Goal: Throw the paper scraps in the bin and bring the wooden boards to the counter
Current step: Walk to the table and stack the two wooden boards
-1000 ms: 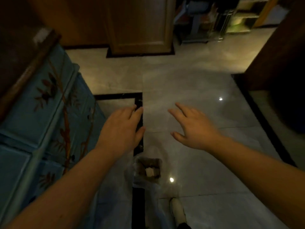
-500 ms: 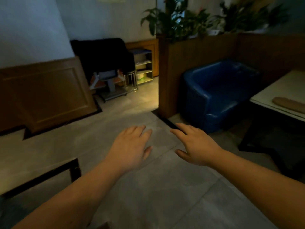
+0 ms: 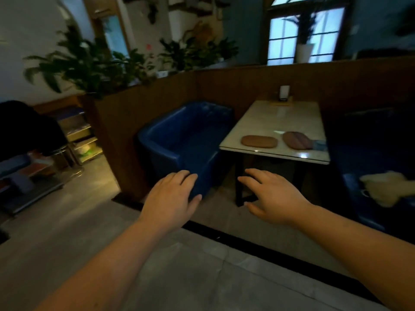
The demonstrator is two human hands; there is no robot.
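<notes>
Two oval wooden boards lie flat near the front edge of a pale table (image 3: 276, 118): the left board (image 3: 259, 141) and the right board (image 3: 296, 140), side by side with a small gap. My left hand (image 3: 173, 200) and my right hand (image 3: 272, 195) are held out in front of me, palms down, fingers apart, holding nothing. Both hands are well short of the table, over the floor. The bin and the paper scraps are out of view.
A blue armchair (image 3: 186, 144) stands left of the table, another blue seat with a cream cloth (image 3: 388, 187) to the right. A wooden partition topped with plants (image 3: 89, 63) runs behind. A metal rack (image 3: 83, 135) stands at the left. A black floor strip (image 3: 258, 245) crosses ahead.
The view has swung up and to the right, from the bin on the floor to the booth with the table and both boards. My hands stay open and empty in front of me.
</notes>
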